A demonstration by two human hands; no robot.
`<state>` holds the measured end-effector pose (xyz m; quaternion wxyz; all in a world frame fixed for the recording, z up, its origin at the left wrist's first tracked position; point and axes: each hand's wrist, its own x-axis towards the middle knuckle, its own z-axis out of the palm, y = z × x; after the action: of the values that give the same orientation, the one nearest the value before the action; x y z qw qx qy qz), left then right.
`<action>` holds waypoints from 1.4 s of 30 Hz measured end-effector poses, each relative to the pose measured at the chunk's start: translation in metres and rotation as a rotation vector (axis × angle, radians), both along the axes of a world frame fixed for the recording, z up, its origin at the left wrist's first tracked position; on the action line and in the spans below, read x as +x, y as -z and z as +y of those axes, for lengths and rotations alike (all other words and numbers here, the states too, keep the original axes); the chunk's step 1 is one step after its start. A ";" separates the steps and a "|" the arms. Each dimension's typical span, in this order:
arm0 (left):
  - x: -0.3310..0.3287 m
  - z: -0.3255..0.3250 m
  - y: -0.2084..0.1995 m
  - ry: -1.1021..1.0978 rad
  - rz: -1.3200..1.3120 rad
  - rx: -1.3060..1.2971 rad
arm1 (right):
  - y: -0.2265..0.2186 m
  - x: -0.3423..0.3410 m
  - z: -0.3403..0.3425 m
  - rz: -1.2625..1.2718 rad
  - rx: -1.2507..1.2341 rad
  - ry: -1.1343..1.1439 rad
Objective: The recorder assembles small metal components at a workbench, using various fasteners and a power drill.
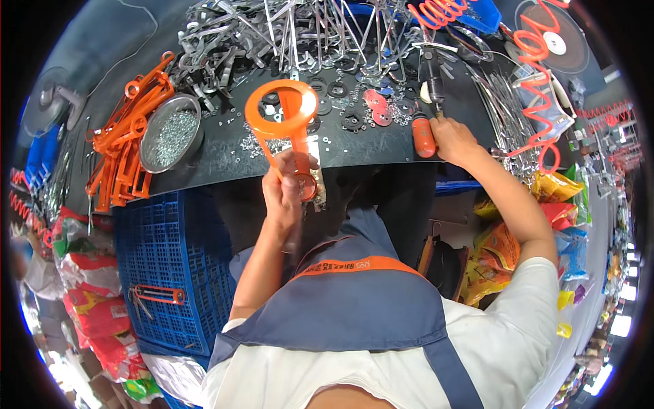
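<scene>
My left hand is wrapped round the lower end of an orange frame, held upright above the table's front edge. A wide ring tops the frame, with narrow arms running down to a small round end at my palm. My right hand is closed at the lower end of a black and silver air screwdriver; what the fingertips pinch is hidden. Against those fingers lies a red cylinder. Small washers and nuts and red discs are scattered on the dark table.
Orange frames pile up at left beside a metal bowl of small hardware. Metal parts heap along the back. Thin rods and a red coiled hose are at right. A blue crate stands below left, bags below right.
</scene>
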<state>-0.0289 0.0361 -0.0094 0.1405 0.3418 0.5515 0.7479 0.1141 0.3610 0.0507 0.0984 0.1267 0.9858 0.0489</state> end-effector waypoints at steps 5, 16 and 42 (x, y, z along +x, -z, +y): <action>0.004 -0.041 -0.063 0.094 -0.197 0.390 | -0.001 0.018 -0.044 0.387 -0.182 -0.227; -0.044 -0.096 -0.100 0.322 -0.377 0.972 | 0.045 0.028 -0.193 0.252 -1.894 0.116; 0.000 0.019 -0.003 -0.254 0.089 -0.045 | -0.045 -0.097 -0.172 1.339 -0.935 -0.407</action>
<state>-0.0284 0.0549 -0.0068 0.0278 0.2990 0.6128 0.7310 0.0167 0.1892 0.0958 -0.4755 -0.1051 0.7585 -0.4331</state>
